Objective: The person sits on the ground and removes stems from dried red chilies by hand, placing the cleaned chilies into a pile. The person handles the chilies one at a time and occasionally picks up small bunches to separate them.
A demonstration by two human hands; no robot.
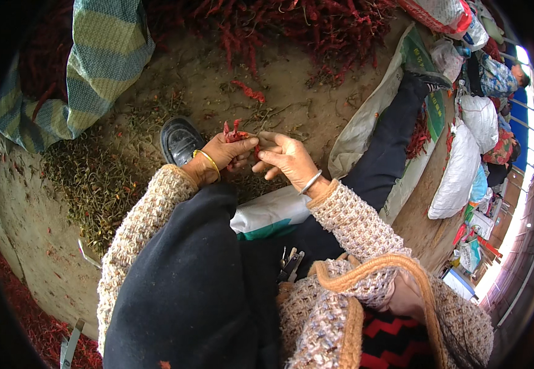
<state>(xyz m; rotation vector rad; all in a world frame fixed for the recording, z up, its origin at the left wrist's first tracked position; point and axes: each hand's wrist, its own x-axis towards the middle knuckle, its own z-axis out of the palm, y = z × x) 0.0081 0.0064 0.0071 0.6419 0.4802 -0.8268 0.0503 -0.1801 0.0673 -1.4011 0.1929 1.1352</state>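
Note:
My left hand (pixel 223 154), with a gold-coloured bangle at its wrist, is closed around several dried red chili peppers (pixel 234 134). Their wrinkled ends stick out above the thumb. My right hand (pixel 287 157) wears a silver-coloured bangle and meets the left one at the fingertips. Between thumb and fingers it pinches a small red chili (pixel 257 151), mostly hidden by the fingers. Both hands are above the dirt floor, just right of my black shoe (pixel 180 139). A single red chili (pixel 248 91) lies on the ground beyond them.
A large heap of dried chilies (pixel 294 27) lies ahead. Left are a striped woven sack (pixel 105 69) and a pile of stems (pixel 96 189). My outstretched leg (pixel 382 138) rests on a flattened sack (pixel 354 138). White sacks (pixel 456 170) and a seated person (pixel 497 76) are at right.

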